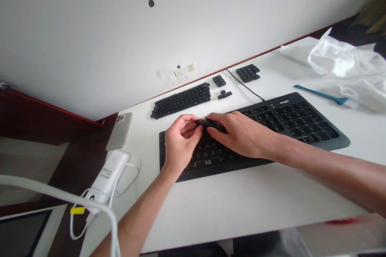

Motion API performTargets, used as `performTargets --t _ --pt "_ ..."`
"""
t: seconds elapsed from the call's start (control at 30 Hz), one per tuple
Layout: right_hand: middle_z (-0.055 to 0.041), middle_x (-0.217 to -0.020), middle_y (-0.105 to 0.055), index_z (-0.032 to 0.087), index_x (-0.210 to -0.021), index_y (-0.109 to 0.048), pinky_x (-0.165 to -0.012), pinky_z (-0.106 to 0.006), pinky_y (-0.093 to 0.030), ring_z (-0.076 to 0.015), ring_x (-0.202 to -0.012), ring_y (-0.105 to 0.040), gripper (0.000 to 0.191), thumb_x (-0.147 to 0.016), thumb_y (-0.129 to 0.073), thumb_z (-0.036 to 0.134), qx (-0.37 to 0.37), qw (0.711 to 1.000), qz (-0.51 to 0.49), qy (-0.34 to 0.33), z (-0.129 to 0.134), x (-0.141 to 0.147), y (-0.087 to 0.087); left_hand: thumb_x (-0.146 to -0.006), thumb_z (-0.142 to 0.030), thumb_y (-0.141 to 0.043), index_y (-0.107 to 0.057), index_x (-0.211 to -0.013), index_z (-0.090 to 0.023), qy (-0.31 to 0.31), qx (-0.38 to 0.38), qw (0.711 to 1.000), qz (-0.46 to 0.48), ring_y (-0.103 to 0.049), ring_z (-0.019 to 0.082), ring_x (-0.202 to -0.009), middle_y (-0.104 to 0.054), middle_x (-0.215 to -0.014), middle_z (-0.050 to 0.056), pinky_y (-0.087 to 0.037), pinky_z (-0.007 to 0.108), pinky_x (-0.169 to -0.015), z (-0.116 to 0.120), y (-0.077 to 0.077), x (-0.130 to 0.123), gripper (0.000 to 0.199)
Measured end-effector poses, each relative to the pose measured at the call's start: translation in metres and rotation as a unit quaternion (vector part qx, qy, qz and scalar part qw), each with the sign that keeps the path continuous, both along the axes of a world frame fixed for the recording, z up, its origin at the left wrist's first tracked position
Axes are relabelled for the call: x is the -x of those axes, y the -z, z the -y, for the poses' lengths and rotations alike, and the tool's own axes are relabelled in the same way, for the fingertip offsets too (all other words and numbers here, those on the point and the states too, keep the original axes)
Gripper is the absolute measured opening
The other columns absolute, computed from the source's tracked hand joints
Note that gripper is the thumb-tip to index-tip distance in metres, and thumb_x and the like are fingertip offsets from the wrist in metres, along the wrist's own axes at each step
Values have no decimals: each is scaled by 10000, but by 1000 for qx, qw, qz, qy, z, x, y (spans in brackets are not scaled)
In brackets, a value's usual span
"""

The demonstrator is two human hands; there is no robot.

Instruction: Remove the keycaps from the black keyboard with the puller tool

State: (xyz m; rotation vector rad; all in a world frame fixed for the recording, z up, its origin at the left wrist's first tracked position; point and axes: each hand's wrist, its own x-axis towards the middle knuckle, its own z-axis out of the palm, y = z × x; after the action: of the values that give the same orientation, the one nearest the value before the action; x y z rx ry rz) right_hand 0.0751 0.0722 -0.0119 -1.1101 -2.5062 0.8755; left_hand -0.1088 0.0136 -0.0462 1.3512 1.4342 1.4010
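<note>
A black keyboard lies on the white desk, its key positions bare of caps where they show. Above its left half, my left hand pinches a small black keycap between thumb and fingertips. My right hand is closed around a black handheld tool; its shiny tip meets the keycap. The tool's exact kind is hard to make out. Behind the keyboard sit the loose black keycaps, a large block set out in rows, two small groups, and a number-pad block.
A blue-handled brush and crumpled white plastic lie at the right. On the left are a phone and a white power strip with cables. The keyboard cable runs back toward the wall.
</note>
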Motion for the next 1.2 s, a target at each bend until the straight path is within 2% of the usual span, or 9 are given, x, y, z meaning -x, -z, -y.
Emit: performTargets --t 0.13,0.33,0.57,0.73,0.83,0.93,1.03,1.1,1.2 --pt "-60 -827 -722 189 -1029 -677 -629 -301 -333 -178 -674 -597 242 -1000 -497 349 36 999 -12 -8 0 0 -4 -842 -241 -775 -660 -1020 -176 4 14 1000 12 -765 189 -962 -769 -1036 70 -627 324 -928 0 -1 1 221" --pt "-13 -705 -669 201 -824 -608 -609 -295 -330 -143 -609 -545 242 -989 -499 341 109 992 -56 -16 -4 -1 -6 -833 -252 -789 -671 -1040 -175 10 39 999 37 -767 189 -948 -774 -1046 75 -625 299 -888 0 1 6 250" --pt "9 -650 -620 198 -779 -601 -548 -285 -344 -126 -550 -502 293 -973 -514 400 191 977 -89 -38 -9 -4 -5 -822 -269 -804 -682 -1062 -171 23 68 995 64 -765 185 -939 -778 -1045 76 -623 298 -881 -2 4 12 286" --pt "8 -648 -625 190 -765 -614 -550 -281 -356 -124 -549 -522 310 -969 -519 405 219 970 -80 -66 -15 -5 -4 -800 -234 -804 -680 -1025 -167 28 83 994 65 -759 170 -895 -779 -993 67 -619 283 -854 -4 1 11 265" --pt "4 -660 -646 194 -794 -629 -555 -281 -350 -128 -555 -538 285 -977 -511 377 169 982 -54 -71 -14 -5 -4 -797 -211 -792 -665 -986 -169 17 76 996 41 -751 159 -856 -766 -958 51 -612 258 -809 -3 0 6 231" --pt "0 -675 -661 210 -919 -688 -563 -287 -330 -139 -555 -537 202 -963 -538 339 42 998 -5 -42 -12 -5 -4 -813 -208 -777 -660 -967 -171 -5 56 998 2 -740 155 -870 -749 -941 43 -602 251 -819 -2 -1 3 197" --pt "-23 -730 -698 225 -1030 -722 -599 -296 -355 -175 -621 -593 215 -963 -552 339 -62 997 33 -6 -13 -5 -2 -823 -226 -786 -668 -978 -174 -23 41 999 -4 -736 159 -903 -746 -976 47 -597 265 -864 -1 -1 3 202" --pt "-57 -839 -739 214 -1058 -731 -638 -305 -389 -206 -720 -650 238 -971 -547 338 -111 993 35 12 -15 -6 0 -822 -246 -803 -670 -994 -175 -25 42 998 39 -738 161 -918 -744 -1014 49 -594 281 -893 -2 -3 7 229" --pt "-84 -986 -758 211 -1119 -740 -671 -313 -418 -230 -818 -686 248 -959 -573 302 -158 986 43 14 -17 -7 5 -808 -264 -830 -666 -1032 -182 -5 57 986 159 -741 164 -952 -729 -1067 40 -594 311 -935 -4 -5 12 288"
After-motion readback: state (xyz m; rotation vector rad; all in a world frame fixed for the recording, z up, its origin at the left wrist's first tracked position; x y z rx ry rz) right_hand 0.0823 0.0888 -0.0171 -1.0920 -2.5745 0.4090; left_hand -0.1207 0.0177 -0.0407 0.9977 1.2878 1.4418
